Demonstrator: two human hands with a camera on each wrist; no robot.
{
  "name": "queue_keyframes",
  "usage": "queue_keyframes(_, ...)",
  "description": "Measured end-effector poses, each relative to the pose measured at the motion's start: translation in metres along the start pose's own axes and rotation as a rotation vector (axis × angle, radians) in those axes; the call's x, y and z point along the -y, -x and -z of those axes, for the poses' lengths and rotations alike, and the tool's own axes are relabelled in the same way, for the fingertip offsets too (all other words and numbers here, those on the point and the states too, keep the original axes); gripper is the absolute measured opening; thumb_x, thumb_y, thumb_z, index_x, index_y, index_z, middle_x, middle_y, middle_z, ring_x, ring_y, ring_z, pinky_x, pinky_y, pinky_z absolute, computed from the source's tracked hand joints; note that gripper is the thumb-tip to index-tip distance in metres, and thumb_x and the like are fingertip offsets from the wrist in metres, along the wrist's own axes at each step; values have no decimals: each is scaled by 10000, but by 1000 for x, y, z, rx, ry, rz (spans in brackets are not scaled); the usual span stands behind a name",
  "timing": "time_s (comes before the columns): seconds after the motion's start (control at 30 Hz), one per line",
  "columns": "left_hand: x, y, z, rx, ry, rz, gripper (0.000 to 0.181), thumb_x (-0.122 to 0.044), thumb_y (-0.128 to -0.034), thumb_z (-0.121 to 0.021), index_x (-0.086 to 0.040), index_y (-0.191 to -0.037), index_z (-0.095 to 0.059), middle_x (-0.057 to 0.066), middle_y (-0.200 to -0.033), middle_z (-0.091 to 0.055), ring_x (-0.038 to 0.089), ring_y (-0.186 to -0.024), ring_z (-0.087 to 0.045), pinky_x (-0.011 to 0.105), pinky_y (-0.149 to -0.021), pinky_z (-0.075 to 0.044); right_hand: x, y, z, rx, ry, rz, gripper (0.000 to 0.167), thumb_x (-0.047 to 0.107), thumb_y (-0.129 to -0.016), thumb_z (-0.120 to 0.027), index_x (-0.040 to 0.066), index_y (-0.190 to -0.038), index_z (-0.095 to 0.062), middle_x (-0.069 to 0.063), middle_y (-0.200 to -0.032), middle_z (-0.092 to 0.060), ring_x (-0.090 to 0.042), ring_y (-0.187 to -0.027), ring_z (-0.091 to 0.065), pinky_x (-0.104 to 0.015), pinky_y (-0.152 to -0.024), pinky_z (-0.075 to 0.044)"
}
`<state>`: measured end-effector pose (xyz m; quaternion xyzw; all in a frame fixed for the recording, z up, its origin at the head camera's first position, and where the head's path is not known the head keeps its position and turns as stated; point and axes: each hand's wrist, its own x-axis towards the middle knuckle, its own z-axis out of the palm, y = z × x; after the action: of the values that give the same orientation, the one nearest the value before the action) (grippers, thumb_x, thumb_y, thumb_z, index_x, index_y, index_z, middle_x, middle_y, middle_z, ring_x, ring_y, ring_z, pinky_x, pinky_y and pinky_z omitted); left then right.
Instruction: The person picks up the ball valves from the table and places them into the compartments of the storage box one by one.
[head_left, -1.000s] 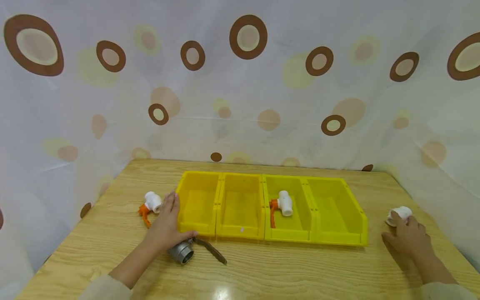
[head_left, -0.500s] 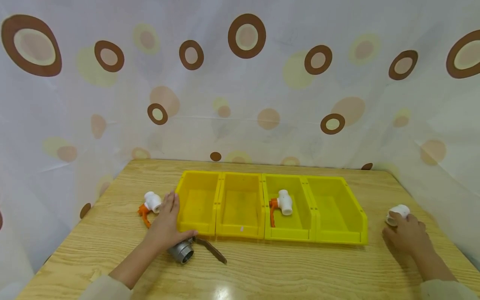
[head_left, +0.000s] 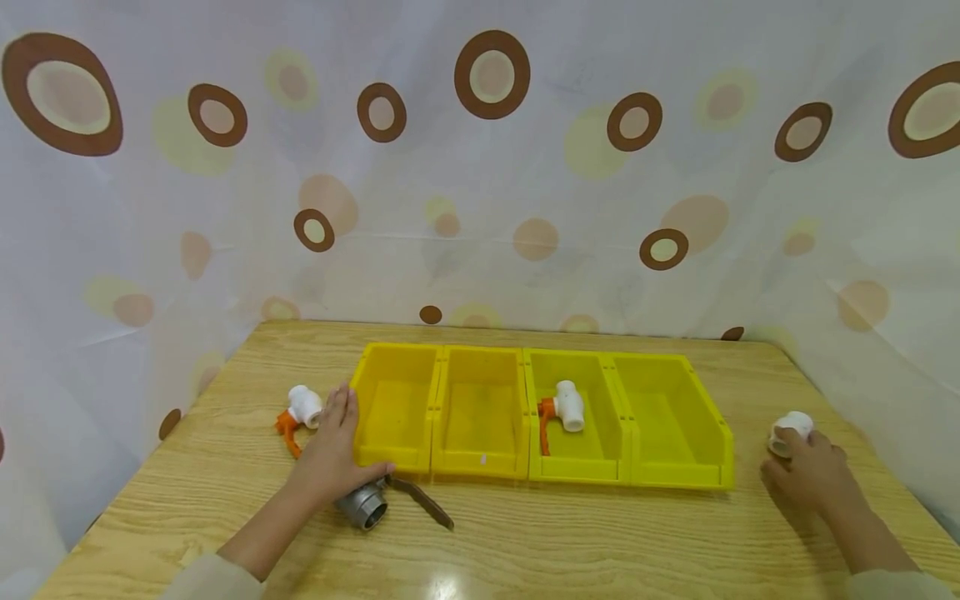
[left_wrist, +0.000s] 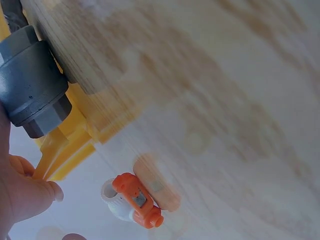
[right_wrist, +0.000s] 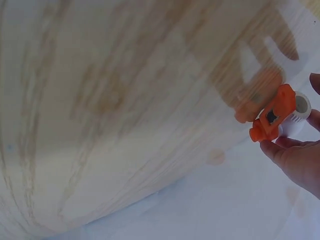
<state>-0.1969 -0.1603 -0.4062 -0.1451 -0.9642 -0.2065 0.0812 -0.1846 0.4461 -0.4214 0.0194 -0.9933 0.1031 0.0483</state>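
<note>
My left hand (head_left: pixel 333 454) rests against the left end of the yellow bins (head_left: pixel 480 475), fingers along the side wall and thumb at the front edge. Under its wrist lies a grey metal ball valve (head_left: pixel 365 506) with a dark lever, large in the left wrist view. Beyond that hand sits a white ball valve (head_left: pixel 303 406) with an orange handle. At the far right my right hand (head_left: pixel 817 475) has its fingers round another white ball valve (head_left: pixel 797 425) on the table. Its orange handle (right_wrist: pixel 280 110) shows in the right wrist view, a fingertip touching it.
Four-sided yellow bins stand joined in a row; the third from the left holds a white ball valve (head_left: pixel 571 407) with an orange handle. The wooden table (head_left: pixel 570 542) meets a patterned cloth (head_left: pixel 480 183) at the back and sides.
The right hand's white ball valve has turned slightly and shifted a little left, with the fingers staying on it. My left hand stays in place at the bins.
</note>
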Motion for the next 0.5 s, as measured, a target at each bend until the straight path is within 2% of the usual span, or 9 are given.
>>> queue_keyframes(0.2,-4,-3,-2,10,-1,-6,1096,-451,-730,-747,154,-1417,-143,306,-1511,-81,463,-1390,-109,560,-961,-410,-1,8,0,-41,15,14,401,169,-886,-568,-122,-1139,-457,-514,-1050,-396,-629,-906,-434,-675,-776,-315)
queue_keyframes(0.37,-4,-2,-1,3,10,-1,1097,-447,-724,-752,165,-1409,-152,317,-1504,-97,477,-1382,-121,563,-976,-395,6,12,-1,-66,29,28,403,164,-848,-615,-95,-1126,-478,-491,-1026,-441,-598,-898,-458,-655,-765,-346)
queue_keyframes(0.5,-2,0,1,8,10,15,1099,-456,-725,-748,160,-1412,-150,312,-1508,-89,473,-1385,-114,565,-955,-411,13,12,1,-53,46,30,424,176,-837,-643,-83,-1129,-478,-488,-1024,-450,-602,-906,-462,-657,-769,-371)
